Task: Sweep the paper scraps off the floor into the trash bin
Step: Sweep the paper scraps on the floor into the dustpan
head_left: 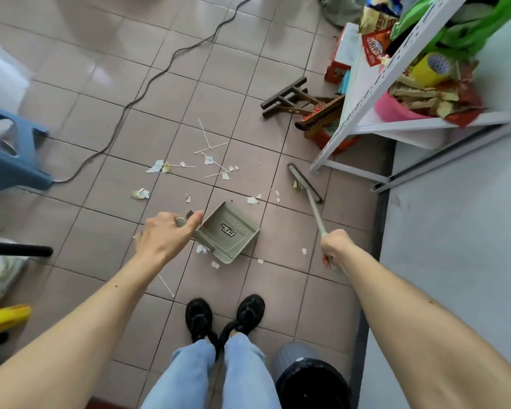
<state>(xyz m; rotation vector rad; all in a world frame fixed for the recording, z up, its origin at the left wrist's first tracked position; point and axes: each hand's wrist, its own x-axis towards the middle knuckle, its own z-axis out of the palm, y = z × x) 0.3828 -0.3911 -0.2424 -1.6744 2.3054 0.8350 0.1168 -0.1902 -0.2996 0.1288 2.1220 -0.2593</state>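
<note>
A: Start near. Where does it all end up?

B: The trash bin (311,379) stands by the person's right foot, at about five o'clock from the shoes (224,318). It has a black liner and the mouth looks open.

A: And the hands?

B: The left hand (165,234) is curled round the top of the dustpan (229,231) handle, thumb lying along it. The right hand (335,247) is closed in a fist round the pale broom (306,184) stick, well down from its end.

A: Is the pan placed well?

B: Not quite, I'd say. It sits at twelve o'clock from the feet, and I cannot tell if its front lip lies flat on the tiled floor (106,240). A few paper scraps (210,163) lie just beside and behind it, towards six o'clock; most are scattered farther out, at eleven to twelve, mixed with thin white sticks.

A: So the stroke?

B: The broom head rests on the tiles at one o'clock, near the white shelf (363,93) leg. I'd press the lip flat, then draw short, low strokes from the far scraps back into the pan, so the light paper doesn't flutter past. The black cable (148,84) at ten o'clock is worth avoiding.
</note>
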